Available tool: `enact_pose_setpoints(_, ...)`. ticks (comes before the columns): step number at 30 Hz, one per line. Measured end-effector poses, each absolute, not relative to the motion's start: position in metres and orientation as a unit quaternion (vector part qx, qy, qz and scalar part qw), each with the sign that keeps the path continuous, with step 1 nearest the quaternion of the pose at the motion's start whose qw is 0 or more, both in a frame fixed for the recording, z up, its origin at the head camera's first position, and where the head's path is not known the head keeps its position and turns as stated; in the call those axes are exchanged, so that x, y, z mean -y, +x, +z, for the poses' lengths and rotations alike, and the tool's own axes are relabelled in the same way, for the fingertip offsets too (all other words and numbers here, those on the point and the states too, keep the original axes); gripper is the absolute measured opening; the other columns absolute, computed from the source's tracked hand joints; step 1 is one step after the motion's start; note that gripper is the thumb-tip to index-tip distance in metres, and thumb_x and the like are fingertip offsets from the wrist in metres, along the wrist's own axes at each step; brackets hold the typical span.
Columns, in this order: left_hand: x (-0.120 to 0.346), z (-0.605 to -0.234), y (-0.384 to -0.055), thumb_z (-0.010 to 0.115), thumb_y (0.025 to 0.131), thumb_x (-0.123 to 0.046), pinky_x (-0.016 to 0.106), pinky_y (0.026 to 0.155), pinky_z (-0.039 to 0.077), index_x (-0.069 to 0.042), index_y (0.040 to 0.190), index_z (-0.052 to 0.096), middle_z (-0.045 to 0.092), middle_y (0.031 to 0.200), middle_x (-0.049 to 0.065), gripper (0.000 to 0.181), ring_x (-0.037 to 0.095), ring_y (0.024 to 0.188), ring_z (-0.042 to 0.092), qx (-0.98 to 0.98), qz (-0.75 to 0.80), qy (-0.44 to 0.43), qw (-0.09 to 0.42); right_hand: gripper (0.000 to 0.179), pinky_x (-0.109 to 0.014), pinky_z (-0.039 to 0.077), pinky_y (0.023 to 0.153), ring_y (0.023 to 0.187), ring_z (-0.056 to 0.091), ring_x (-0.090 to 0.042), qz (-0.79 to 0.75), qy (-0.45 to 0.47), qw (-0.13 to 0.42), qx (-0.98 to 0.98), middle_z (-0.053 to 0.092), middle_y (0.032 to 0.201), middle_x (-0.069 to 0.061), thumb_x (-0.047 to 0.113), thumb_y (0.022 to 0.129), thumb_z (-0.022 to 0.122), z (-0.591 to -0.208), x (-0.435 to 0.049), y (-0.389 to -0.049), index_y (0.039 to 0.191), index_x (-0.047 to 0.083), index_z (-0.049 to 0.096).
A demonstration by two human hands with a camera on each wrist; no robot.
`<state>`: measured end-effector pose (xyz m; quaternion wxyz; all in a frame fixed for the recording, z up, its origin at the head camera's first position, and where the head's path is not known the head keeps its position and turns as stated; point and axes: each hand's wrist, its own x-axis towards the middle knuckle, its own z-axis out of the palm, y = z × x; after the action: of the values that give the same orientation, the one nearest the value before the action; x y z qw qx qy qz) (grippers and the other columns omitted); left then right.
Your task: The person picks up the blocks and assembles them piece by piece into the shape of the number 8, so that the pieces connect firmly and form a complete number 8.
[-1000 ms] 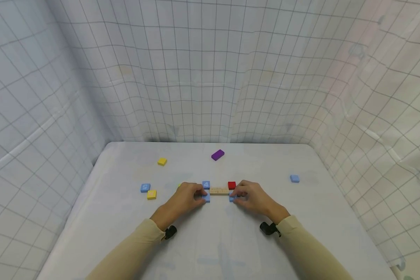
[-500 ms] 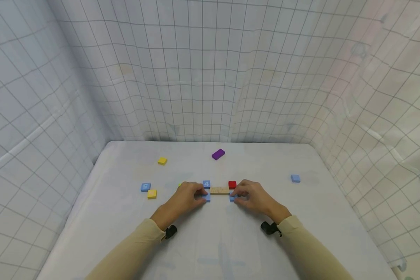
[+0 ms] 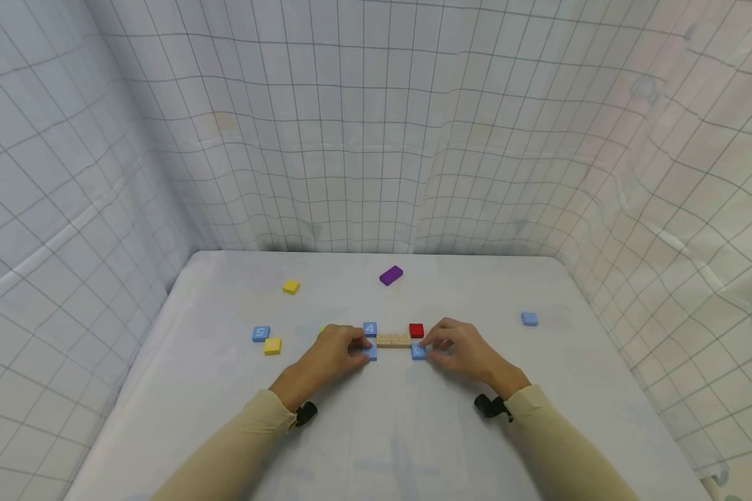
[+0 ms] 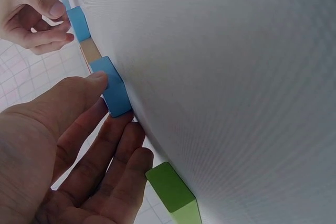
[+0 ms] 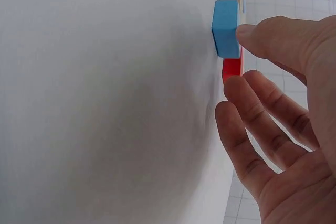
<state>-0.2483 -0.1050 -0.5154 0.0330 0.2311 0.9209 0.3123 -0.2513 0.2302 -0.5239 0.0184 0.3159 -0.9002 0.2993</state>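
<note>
Clearly legible is a white 4 on one blue block [image 3: 370,328], set at the far-left corner of the wooden strip [image 3: 393,341]. What looks like a 5 marks another blue tile [image 3: 260,334], well to the left of the strip. Small marks run along the strip itself — too fine to read — and those on the near-right block [image 3: 418,353], at the strip's right end, are blurred.

At the strip's left end, the left hand [image 3: 335,352] pinches the near-left block [image 4: 118,97], thumb on one face and fingers curled behind it. The right hand [image 3: 462,349] is at the strip's right end, half spread, with its fingers loosely bent and gripping nothing; its thumb tip is at the edge of the near-right block — whether it touches, I cannot tell.

A red block [image 3: 416,330] sits at the strip's far-right corner. Beyond the strip on the bench [image 3: 401,417] lies a purple block [image 3: 391,275]. Left of it are a yellow tile [image 3: 272,346], a farther yellow piece [image 3: 291,287] and a green block [image 4: 170,186] near the left hand's fingers; well to its right is a lone blue piece [image 3: 529,319].
</note>
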Motion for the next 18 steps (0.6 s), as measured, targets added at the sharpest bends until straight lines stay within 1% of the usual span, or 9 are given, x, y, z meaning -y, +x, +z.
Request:
enact_pose_setpoints(5,0.106,-0.517,-0.249,0.095,0.096,-0.006,0.046,0.104,0.069,-0.007,0.113,0.088,0.090,0.113,0.007,0.018,0.023,0.111,0.084,-0.922,0.309,0.233,0.033,0.024,-0.037,0.073,0.096,0.106,0.081,-0.020,0.299,0.316,0.040,0.900,0.081,0.121,-0.003,0.005,0.100,0.092,-0.521,-0.239,-0.252,0.122,0.013,0.088)
enact_pose_setpoints(13,0.107,-0.518,-0.250,0.095,0.097,-0.006,0.046,0.106,0.069,-0.007,0.114,0.088,0.090,0.114,0.007,0.018,0.024,0.114,0.084,-0.920,0.315,0.233,0.033,0.024,-0.042,0.073,0.096,0.106,0.081,-0.020,0.292,0.277,0.053,0.914,0.081,0.122,-0.001,0.008,0.100,0.092,-0.519,-0.255,-0.255,0.123,0.015,0.089)
enact_pose_setpoints(18,0.107,-0.518,-0.249,0.094,0.097,-0.006,0.046,0.105,0.069,-0.007,0.113,0.088,0.090,0.113,0.007,0.018,0.024,0.113,0.084,-0.919,0.317,0.233,0.034,0.024,-0.042,0.073,0.092,0.104,0.080,-0.021,0.280,0.270,0.086,0.917,0.082,0.120,-0.001,0.007,0.099,0.093,-0.522,-0.267,-0.258,0.122,0.014,0.089)
